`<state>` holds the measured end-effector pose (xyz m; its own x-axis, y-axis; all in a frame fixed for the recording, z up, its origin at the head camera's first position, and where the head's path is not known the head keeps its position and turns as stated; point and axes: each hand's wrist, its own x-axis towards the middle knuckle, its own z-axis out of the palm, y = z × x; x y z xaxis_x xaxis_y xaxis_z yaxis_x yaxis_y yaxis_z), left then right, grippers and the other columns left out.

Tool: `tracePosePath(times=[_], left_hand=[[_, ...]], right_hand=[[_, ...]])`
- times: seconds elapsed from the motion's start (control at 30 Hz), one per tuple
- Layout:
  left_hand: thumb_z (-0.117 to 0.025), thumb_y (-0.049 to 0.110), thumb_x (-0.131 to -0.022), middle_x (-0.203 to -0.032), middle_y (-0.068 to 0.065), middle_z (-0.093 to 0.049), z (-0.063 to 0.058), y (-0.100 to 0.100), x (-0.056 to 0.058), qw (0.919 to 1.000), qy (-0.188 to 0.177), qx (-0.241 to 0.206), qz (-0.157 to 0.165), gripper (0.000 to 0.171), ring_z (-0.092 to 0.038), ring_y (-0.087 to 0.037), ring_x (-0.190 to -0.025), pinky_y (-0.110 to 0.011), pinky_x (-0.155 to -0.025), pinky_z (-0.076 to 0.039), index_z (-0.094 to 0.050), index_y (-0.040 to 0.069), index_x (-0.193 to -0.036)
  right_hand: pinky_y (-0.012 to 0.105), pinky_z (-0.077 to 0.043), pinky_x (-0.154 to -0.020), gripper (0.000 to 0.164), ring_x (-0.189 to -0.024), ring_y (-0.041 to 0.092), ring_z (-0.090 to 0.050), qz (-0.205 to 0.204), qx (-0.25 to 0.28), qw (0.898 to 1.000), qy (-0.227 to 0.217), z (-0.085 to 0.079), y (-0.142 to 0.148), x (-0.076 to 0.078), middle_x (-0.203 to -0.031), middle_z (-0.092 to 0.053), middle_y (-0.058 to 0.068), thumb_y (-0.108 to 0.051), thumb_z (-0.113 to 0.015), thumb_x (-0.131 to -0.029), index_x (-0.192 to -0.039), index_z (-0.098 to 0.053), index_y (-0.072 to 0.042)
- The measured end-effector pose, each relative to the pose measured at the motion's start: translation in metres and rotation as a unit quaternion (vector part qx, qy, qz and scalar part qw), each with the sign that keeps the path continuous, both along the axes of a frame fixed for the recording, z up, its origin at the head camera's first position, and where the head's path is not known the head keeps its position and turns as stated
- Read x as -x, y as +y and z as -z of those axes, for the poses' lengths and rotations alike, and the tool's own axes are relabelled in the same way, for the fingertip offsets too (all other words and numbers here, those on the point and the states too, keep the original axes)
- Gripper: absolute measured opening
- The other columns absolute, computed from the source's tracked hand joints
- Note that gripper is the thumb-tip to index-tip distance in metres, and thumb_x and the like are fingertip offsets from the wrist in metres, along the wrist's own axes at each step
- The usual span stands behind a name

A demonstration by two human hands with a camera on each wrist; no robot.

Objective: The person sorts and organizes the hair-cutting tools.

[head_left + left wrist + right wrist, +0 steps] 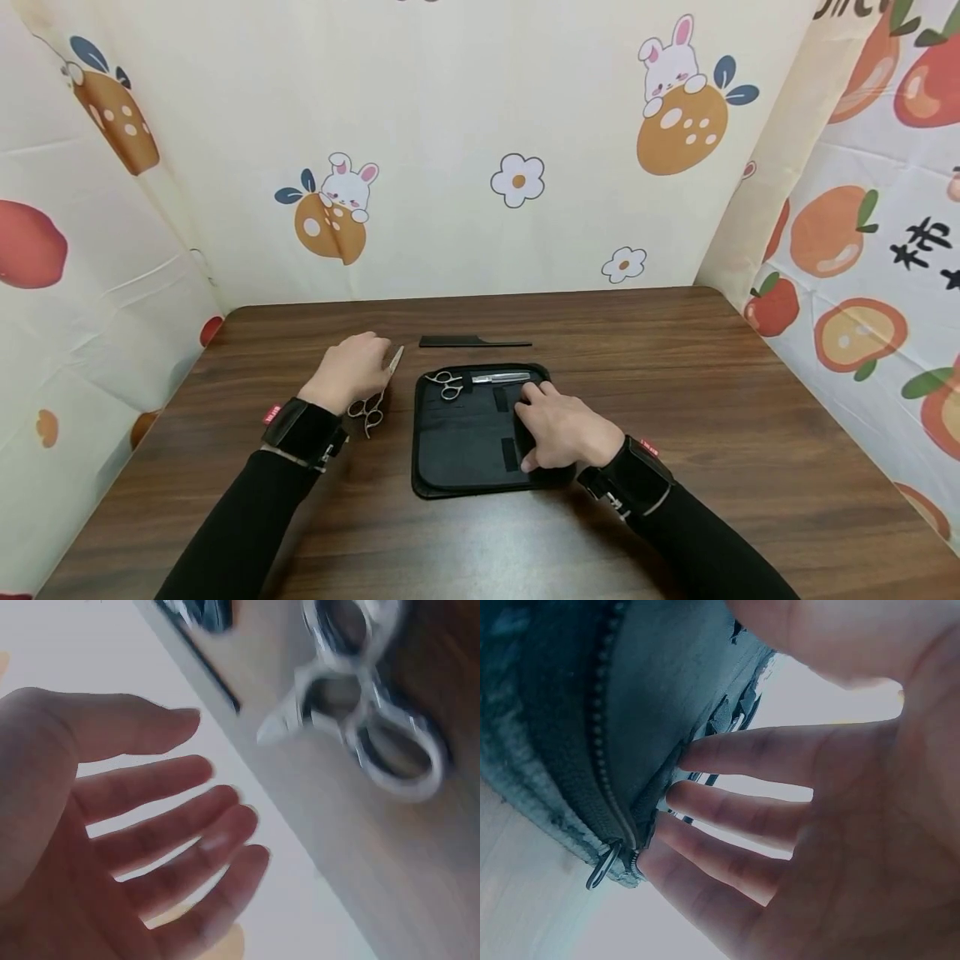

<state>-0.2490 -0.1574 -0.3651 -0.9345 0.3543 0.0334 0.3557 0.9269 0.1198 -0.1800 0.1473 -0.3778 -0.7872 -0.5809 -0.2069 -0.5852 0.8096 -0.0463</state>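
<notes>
A black zip case (457,450) lies unfolded on the wooden table. Inside it, near the top edge, are a small pair of scissors (447,383) and a slim silver tool (501,377) whose kind is unclear. My right hand (566,429) rests along the case's right side. In the right wrist view, its outstretched fingers (742,754) touch the zipped edge beside a metal zip pull (604,866). To the left of the case lies a silver pair of scissors (367,412). Over these my left hand (352,371) hovers, fingers apart and holding nothing; the scissors (397,739) look blurred in the left wrist view.
A black comb (472,342) lies behind the case, its thin handle pointing right. The brown table (675,367) ends at a back wall covered with a printed cloth (450,100). More printed cloth hangs on the left and right.
</notes>
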Motion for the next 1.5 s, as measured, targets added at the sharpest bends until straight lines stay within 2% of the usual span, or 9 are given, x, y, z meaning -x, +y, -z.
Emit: tracePosePath(times=[0.1,0.2,0.33,0.43,0.53,0.73,1.07,1.37,1.5], left_hand=[[-0.056,0.019,-0.086,-0.097,-0.015,-0.056,-0.004,-0.008,-0.003,0.9996,-0.021,0.006,-0.015,0.025,-0.053,-0.028,-0.081,-0.046,-0.066,-0.044,-0.06,0.002,-0.103],[-0.058,0.025,-0.085,-0.088,-0.012,-0.056,-0.005,-0.013,-0.005,0.9967,-0.075,0.006,-0.03,0.028,-0.052,-0.025,-0.07,-0.043,-0.061,-0.042,-0.058,0.003,-0.102],[-0.064,0.036,-0.082,-0.08,-0.006,-0.053,-0.001,-0.017,-0.008,0.985,-0.164,0.004,-0.054,0.036,-0.049,-0.022,-0.066,-0.038,-0.058,-0.04,-0.054,0.006,-0.099],[-0.065,0.041,-0.08,-0.08,-0.006,-0.052,0.002,-0.017,-0.01,0.9789,-0.194,0.006,-0.065,0.04,-0.048,-0.022,-0.068,-0.037,-0.059,-0.04,-0.052,0.006,-0.095],[-0.065,0.038,-0.08,-0.079,-0.006,-0.051,0.005,-0.017,-0.01,0.9784,-0.195,0.008,-0.067,0.037,-0.048,-0.022,-0.068,-0.037,-0.059,-0.039,-0.052,0.006,-0.093],[-0.06,0.027,-0.08,-0.066,-0.005,-0.048,0.012,-0.015,-0.009,0.9806,-0.182,-0.008,-0.072,0.02,-0.045,-0.02,-0.056,-0.032,-0.05,-0.033,-0.055,0.009,-0.073],[-0.063,0.034,-0.074,-0.056,-0.001,-0.046,0.021,-0.007,-0.009,0.9843,-0.155,-0.013,-0.083,0.027,-0.047,-0.019,-0.052,-0.032,-0.048,-0.035,-0.055,0.012,-0.059],[-0.061,0.035,-0.073,-0.056,-0.003,-0.048,0.018,-0.009,-0.012,0.9807,-0.161,-0.061,-0.092,0.029,-0.047,-0.019,-0.05,-0.031,-0.047,-0.034,-0.054,0.01,-0.06],[-0.059,0.033,-0.074,-0.055,-0.002,-0.046,0.012,-0.011,-0.013,0.9797,-0.159,-0.092,-0.08,0.028,-0.044,-0.018,-0.049,-0.03,-0.048,-0.033,-0.051,0.01,-0.061]], right_hand=[[0.031,-0.043,-0.072,0.063,-0.096,0.019,-0.036,0.0,-0.002,1.0,0.001,0.0,0.0,0.0,-0.109,-0.04,0.002,-0.048,-0.073,-0.071,-0.117,-0.056,-0.008],[0.031,-0.043,-0.072,0.063,-0.095,0.019,-0.036,0.0,0.0,1.0,0.001,0.0,0.0,0.0,-0.109,-0.04,0.002,-0.048,-0.073,-0.071,-0.117,-0.056,-0.008],[0.031,-0.043,-0.072,0.063,-0.095,0.019,-0.036,-0.002,0.001,1.0,0.001,0.0,0.0,0.0,-0.109,-0.04,0.002,-0.048,-0.073,-0.071,-0.116,-0.056,-0.008],[0.031,-0.043,-0.072,0.063,-0.095,0.019,-0.036,-0.001,0.0,1.0,0.0,0.0,0.0,0.0,-0.109,-0.04,0.002,-0.048,-0.073,-0.071,-0.116,-0.056,-0.008],[0.031,-0.043,-0.072,0.064,-0.096,0.019,-0.036,-0.001,0.0,1.0,0.002,0.001,0.0,0.001,-0.11,-0.04,0.003,-0.049,-0.073,-0.071,-0.117,-0.056,-0.008],[0.031,-0.043,-0.073,0.064,-0.097,0.019,-0.036,-0.001,-0.002,1.0,0.001,0.0,0.0,0.0,-0.112,-0.04,0.003,-0.049,-0.072,-0.071,-0.118,-0.056,-0.008],[0.031,-0.043,-0.072,0.063,-0.097,0.019,-0.036,-0.004,-0.003,1.0,0.004,0.0,0.0,0.0,-0.112,-0.04,0.004,-0.049,-0.072,-0.072,-0.117,-0.056,-0.008],[0.03,-0.043,-0.071,0.062,-0.095,0.018,-0.035,-0.006,0.004,1.0,0.009,0.001,0.001,0.0,-0.108,-0.04,0.002,-0.048,-0.073,-0.071,-0.115,-0.057,-0.008],[0.03,-0.043,-0.071,0.061,-0.094,0.018,-0.035,-0.007,0.005,1.0,0.009,0.001,0.0,0.0,-0.107,-0.04,0.002,-0.048,-0.073,-0.07,-0.115,-0.057,-0.008]])
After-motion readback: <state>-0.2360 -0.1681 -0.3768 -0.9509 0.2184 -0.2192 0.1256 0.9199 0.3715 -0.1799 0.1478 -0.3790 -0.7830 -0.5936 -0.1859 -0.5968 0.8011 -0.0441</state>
